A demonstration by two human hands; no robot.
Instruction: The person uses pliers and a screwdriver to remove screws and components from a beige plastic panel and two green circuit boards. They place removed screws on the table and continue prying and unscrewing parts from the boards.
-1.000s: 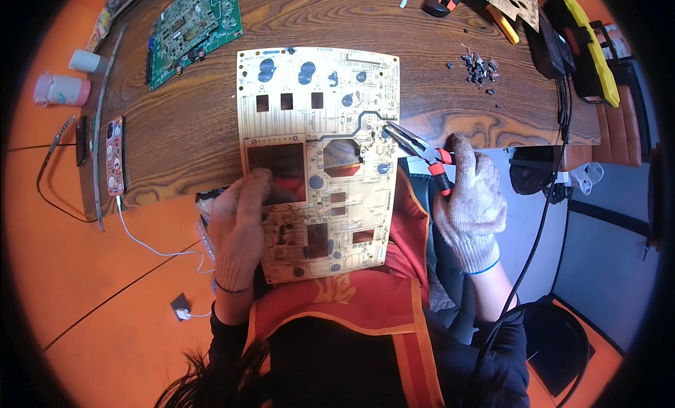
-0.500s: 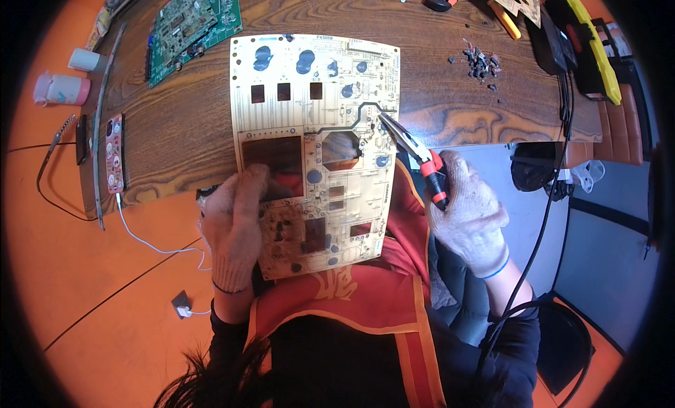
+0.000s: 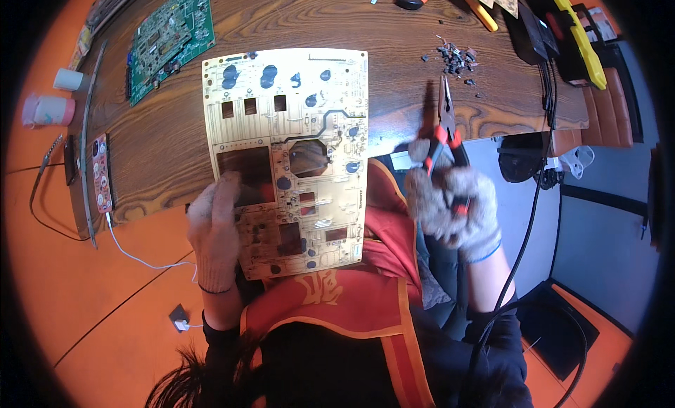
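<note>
My left hand (image 3: 214,232), in a knitted work glove, grips the left edge of a pale yellow circuit board (image 3: 330,215). The board has several rectangular cut-outs, one octagonal opening and dark blue patches, and it is held tilted over my lap. Its far part overlaps the table edge. In my gloved right hand (image 3: 457,208) is a pair of needle-nose pliers (image 3: 446,116) with red and black handles. The jaws point away from me and stand apart from the board's right edge. The fingers are wrapped round the handles.
Beyond the pliers, small dark scraps (image 3: 455,58) lie heaped on the wooden table (image 3: 281,21). A green circuit board (image 3: 169,42) sits at the far left, a red power strip (image 3: 103,170) near the left edge. A black cable (image 3: 538,211) hangs down on the right.
The pliers have come away from the board and turned so their jaws point at the table. In the picture, the board and left hand have shifted left.
</note>
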